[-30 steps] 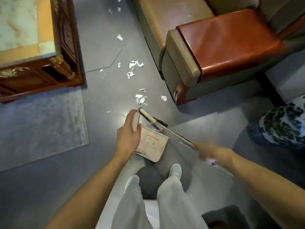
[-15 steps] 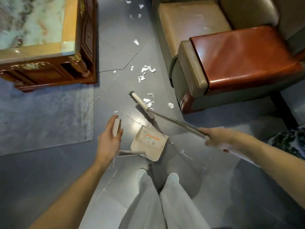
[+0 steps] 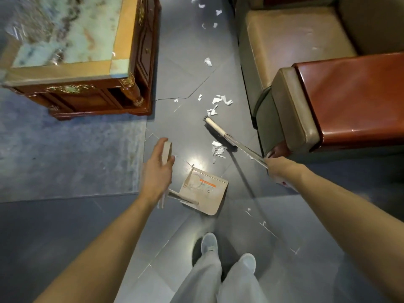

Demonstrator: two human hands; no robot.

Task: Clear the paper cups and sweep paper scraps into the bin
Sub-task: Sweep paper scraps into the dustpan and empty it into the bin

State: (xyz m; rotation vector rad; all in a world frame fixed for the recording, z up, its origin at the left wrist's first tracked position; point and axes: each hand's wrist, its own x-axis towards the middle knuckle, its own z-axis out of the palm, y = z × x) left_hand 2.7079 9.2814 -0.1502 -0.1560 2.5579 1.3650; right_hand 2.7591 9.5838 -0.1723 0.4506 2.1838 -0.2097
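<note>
My left hand [image 3: 157,171] grips the upright handle of a beige dustpan [image 3: 205,191] whose tray rests on the grey floor in front of my feet. My right hand [image 3: 276,169] grips the metal pole of a broom [image 3: 218,131]. The broom's head lies on the floor beyond the pan. White paper scraps [image 3: 217,148] lie just behind the broom head, between it and the pan. More scraps [image 3: 219,102] lie ahead of the broom, and several scraps [image 3: 207,61] trail farther up the aisle. No paper cups or bin are in view.
A carved wooden coffee table with a marble top [image 3: 72,51] stands at upper left on a grey rug [image 3: 65,154]. A sofa with a red-brown armrest [image 3: 349,92] lines the right side. The aisle between them is narrow.
The broom head has pushed forward, away from the dustpan and past one cluster of scraps. My left hand stays on the dustpan handle. The view has shifted forward along the aisle.
</note>
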